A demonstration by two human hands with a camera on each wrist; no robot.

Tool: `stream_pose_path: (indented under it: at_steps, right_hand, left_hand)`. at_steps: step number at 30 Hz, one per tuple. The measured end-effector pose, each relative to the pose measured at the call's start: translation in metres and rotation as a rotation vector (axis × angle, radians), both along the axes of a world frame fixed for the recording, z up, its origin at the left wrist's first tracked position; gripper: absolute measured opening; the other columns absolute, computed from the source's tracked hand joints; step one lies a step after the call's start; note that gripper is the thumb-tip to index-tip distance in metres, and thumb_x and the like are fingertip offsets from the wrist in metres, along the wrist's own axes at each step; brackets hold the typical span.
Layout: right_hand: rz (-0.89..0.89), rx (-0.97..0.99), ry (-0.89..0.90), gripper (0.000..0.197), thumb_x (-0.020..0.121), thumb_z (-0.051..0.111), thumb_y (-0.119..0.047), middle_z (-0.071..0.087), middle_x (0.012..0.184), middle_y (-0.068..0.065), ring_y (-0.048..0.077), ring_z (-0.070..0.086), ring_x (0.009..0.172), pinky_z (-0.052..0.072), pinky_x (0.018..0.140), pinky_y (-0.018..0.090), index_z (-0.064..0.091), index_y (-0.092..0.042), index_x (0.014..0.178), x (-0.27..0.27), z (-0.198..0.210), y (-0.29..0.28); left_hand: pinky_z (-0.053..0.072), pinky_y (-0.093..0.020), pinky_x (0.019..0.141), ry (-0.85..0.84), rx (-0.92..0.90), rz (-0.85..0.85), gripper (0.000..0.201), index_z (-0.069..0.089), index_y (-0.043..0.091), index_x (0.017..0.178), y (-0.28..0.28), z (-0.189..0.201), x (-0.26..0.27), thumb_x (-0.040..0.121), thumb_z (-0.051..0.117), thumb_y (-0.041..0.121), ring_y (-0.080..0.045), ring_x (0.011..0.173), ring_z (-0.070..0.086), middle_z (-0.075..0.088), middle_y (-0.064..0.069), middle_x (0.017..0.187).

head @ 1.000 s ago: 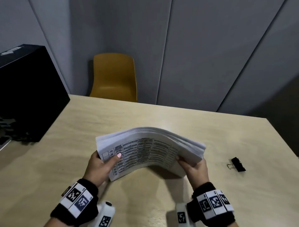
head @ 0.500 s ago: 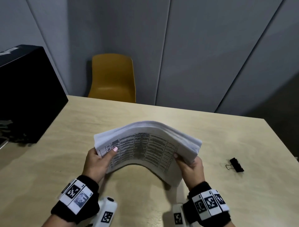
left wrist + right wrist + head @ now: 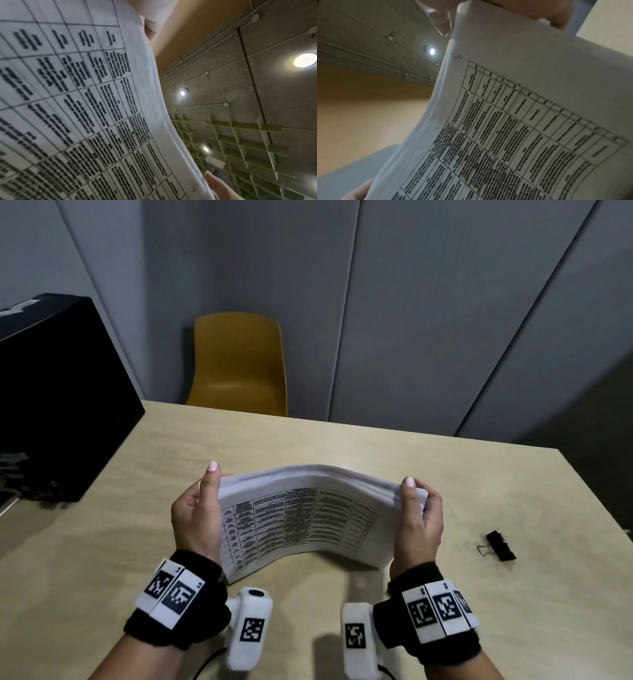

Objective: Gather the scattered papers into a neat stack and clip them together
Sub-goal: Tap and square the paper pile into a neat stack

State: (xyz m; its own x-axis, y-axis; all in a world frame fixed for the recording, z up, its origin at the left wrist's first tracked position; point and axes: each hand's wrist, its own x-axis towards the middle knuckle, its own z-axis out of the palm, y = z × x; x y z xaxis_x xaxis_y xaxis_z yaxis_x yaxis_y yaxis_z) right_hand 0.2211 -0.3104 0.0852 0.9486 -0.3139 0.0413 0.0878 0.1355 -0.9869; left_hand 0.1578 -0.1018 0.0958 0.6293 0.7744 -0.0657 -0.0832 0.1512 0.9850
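A thick stack of white papers with a printed table on the near sheet stands on its lower edge on the wooden table, bowed upward in the middle. My left hand grips its left edge, thumb pointing up, and my right hand grips its right edge. The printed sheet fills the left wrist view, with a fingertip at its edge. In the right wrist view the sheet is held at the top by fingers. A black binder clip lies on the table to the right of my right hand.
A large black box stands on the table's left side. A yellow chair sits behind the far edge, against grey wall panels. The table's right edge runs close to the clip.
Both hands have slid from the stack's lower corners up to its side edges. The stack has swung squarer to me, with its lower edge now down at the table.
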Motion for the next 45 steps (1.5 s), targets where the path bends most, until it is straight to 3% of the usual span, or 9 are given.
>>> stream_pose_path:
  at_steps: [6,12,19,22,26,31,35,41,45]
  right_hand:
    - [0.018,0.094,0.097,0.044,0.058,0.055,-0.064,0.058,0.071,-0.001,0.017,0.055,0.070,0.047,0.070,0.035,0.060,-0.021,0.066,0.007,-0.001,0.000]
    - [0.057,0.138,0.042,0.015,0.067,0.055,-0.030,0.061,0.064,-0.010,-0.007,0.053,0.046,0.040,0.042,0.008,0.063,-0.017,0.070,0.005,0.001,-0.001]
    - [-0.001,0.118,0.024,0.008,0.069,0.057,-0.029,0.062,0.076,-0.005,0.002,0.057,0.067,0.044,0.061,0.016,0.063,-0.024,0.072,0.005,-0.002,-0.002]
    - [-0.006,0.059,0.027,0.010,0.076,0.066,-0.023,0.058,0.074,-0.006,-0.011,0.052,0.052,0.040,0.050,0.007,0.061,-0.025,0.067,0.007,-0.002,-0.001]
    - [-0.013,0.050,0.025,0.007,0.066,0.063,-0.032,0.059,0.075,-0.007,-0.012,0.051,0.050,0.039,0.047,0.004,0.062,-0.026,0.068,0.006,-0.002,-0.001]
    - [-0.017,-0.007,0.055,0.018,0.060,0.067,-0.039,0.059,0.070,-0.007,-0.005,0.054,0.050,0.043,0.047,0.009,0.062,-0.025,0.071,0.007,-0.005,0.000]
    - [-0.037,-0.037,0.007,0.035,0.050,0.065,-0.054,0.060,0.083,-0.010,0.004,0.055,0.074,0.046,0.071,0.021,0.061,-0.029,0.075,0.006,-0.007,0.002]
    - [-0.053,-0.046,-0.014,0.040,0.054,0.072,-0.046,0.056,0.078,-0.013,-0.014,0.053,0.058,0.042,0.058,0.002,0.061,-0.024,0.086,0.008,-0.006,0.003]
    - [-0.067,-0.114,-0.019,0.053,0.046,0.069,-0.055,0.055,0.084,-0.019,-0.008,0.054,0.074,0.041,0.068,0.002,0.059,-0.028,0.091,0.006,-0.010,0.004]
  left_hand:
    - [0.049,-0.044,0.065,-0.079,0.020,0.018,0.027,0.072,0.017,0.064,0.000,-0.003,0.000,0.078,0.057,0.035,-0.032,0.069,0.060,0.062,-0.012,0.067]
    - [0.048,-0.048,0.076,-0.121,0.039,0.045,0.016,0.071,0.020,0.064,0.005,-0.009,0.001,0.072,0.057,0.021,-0.028,0.081,0.060,0.070,0.007,0.069]
    - [0.052,-0.047,0.074,-0.091,0.061,0.087,0.020,0.068,0.022,0.064,0.004,-0.010,0.005,0.075,0.066,0.039,-0.030,0.077,0.060,0.065,-0.005,0.077]
    - [0.051,-0.056,0.083,-0.049,0.057,0.088,0.018,0.068,0.025,0.064,0.007,-0.013,0.006,0.066,0.070,0.043,-0.030,0.081,0.060,0.061,-0.004,0.074]
    - [0.048,-0.043,0.069,-0.050,0.063,0.051,0.020,0.065,0.024,0.061,0.006,-0.012,0.004,0.070,0.068,0.042,-0.028,0.072,0.057,0.057,-0.005,0.068]
    - [0.051,-0.052,0.090,0.002,0.026,0.029,0.073,0.063,0.006,0.104,0.008,-0.015,0.005,0.057,0.070,0.061,-0.038,0.097,0.063,0.066,-0.020,0.106]
    - [0.050,-0.043,0.067,0.003,0.025,0.019,0.037,0.061,0.020,0.060,0.005,-0.008,0.005,0.066,0.066,0.057,-0.028,0.068,0.058,0.058,-0.006,0.066]
    - [0.049,-0.041,0.067,0.009,0.025,0.039,0.031,0.062,0.019,0.058,0.006,-0.008,0.008,0.073,0.068,0.045,-0.026,0.066,0.058,0.058,-0.005,0.063]
    - [0.046,-0.035,0.067,0.026,0.046,0.038,0.027,0.061,0.018,0.059,0.005,-0.010,0.008,0.076,0.070,0.037,-0.024,0.066,0.056,0.057,-0.004,0.063]
